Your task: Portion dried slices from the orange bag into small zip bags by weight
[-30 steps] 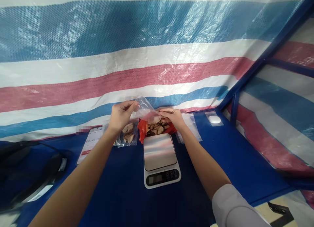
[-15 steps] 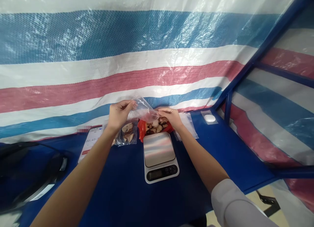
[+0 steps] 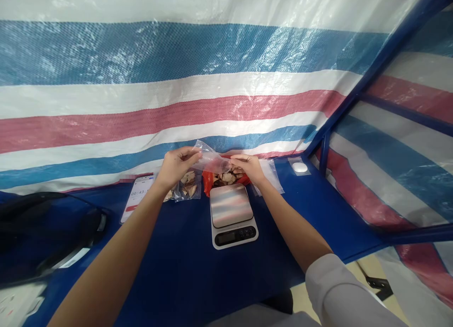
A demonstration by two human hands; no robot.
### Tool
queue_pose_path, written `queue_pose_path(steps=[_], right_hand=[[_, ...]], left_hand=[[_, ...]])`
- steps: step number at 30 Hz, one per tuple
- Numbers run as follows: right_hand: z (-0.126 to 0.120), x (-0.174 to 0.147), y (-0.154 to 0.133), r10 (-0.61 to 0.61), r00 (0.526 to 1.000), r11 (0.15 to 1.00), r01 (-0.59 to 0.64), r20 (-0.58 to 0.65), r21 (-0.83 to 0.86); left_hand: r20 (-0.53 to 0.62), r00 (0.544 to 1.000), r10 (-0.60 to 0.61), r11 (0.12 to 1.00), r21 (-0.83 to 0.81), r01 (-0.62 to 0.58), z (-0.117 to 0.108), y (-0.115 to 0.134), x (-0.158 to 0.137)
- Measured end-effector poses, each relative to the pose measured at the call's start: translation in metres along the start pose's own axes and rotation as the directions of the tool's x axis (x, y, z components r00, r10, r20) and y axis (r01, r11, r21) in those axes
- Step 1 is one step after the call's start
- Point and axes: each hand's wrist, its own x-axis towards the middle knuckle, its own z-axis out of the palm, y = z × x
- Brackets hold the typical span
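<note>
A clear plastic bag (image 3: 211, 160) is stretched between my two hands above the back of the blue table. My left hand (image 3: 180, 165) pinches its left side, and my right hand (image 3: 247, 167) pinches its right end. Below the bag lies an open red bag (image 3: 208, 181) holding dried brown and cream slices (image 3: 228, 177). Directly in front of it stands a white kitchen scale (image 3: 231, 209) with a bare metal plate and a dark display. Left of the red bag, a filled clear bag (image 3: 189, 185) of similar slices lies partly behind my left wrist.
A phone (image 3: 136, 197) showing a timer lies left of my left forearm. A black bag or strap (image 3: 53, 228) sits at the table's left. Flat clear bags (image 3: 272, 176) and a white oval object (image 3: 300, 167) in a small bag lie to the right. Striped sheeting (image 3: 177, 100) hangs behind.
Both hands still pinch the clear bag, which hangs slightly flatter now. The camera view has shifted a little, so the table things appear slightly higher.
</note>
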Motion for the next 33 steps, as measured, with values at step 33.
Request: queue_pose_path(steps=[33], right_hand=[[-0.017,-0.068,0.041,-0.159,0.987,0.969,0.155,-0.003,-0.193]], left_hand=[[-0.096,0.898,-0.429,0.687,-0.680,0.256,0.066,-0.041,-0.103]])
